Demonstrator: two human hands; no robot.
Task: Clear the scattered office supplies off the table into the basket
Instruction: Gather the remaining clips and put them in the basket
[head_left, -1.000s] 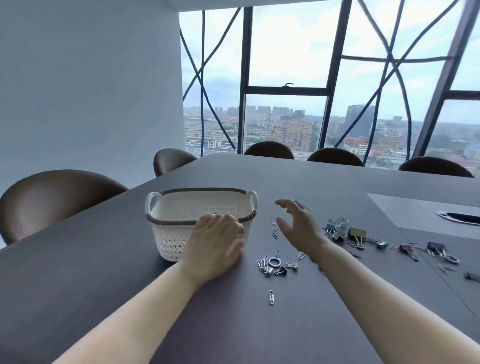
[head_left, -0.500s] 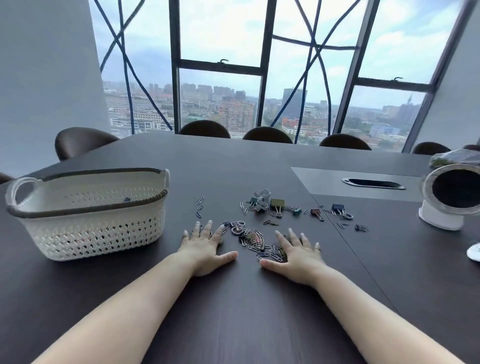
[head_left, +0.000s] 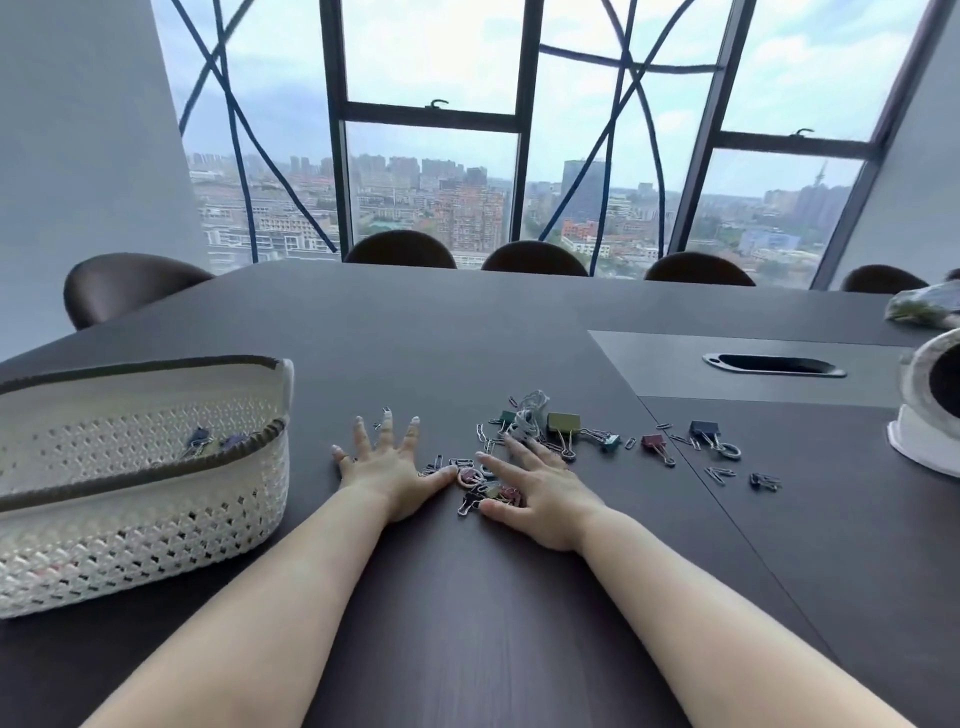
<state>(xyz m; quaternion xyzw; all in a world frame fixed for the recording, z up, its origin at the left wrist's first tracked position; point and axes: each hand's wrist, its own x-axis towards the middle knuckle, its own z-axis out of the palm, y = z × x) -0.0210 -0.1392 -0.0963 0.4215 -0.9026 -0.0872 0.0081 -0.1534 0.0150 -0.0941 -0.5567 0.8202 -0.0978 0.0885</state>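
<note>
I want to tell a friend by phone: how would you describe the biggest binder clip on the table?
Start at the white basket on the dark table and look right, just beyond the right hand. There, beside a whitish tangle, sits the olive-green binder clip. It is the biggest there; the neighbouring clips are smaller and teal, red or blue.

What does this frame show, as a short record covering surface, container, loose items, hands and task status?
surface: dark table
container: white lattice basket at the person's left, holding a few small supplies
loose items: pile of clips between the hands; beyond and to the right, green binder clip, red binder clip, blue binder clip
hands: left hand flat on the table, fingers spread; right hand flat over part of the pile
status: most supplies not yet in the basket
</note>
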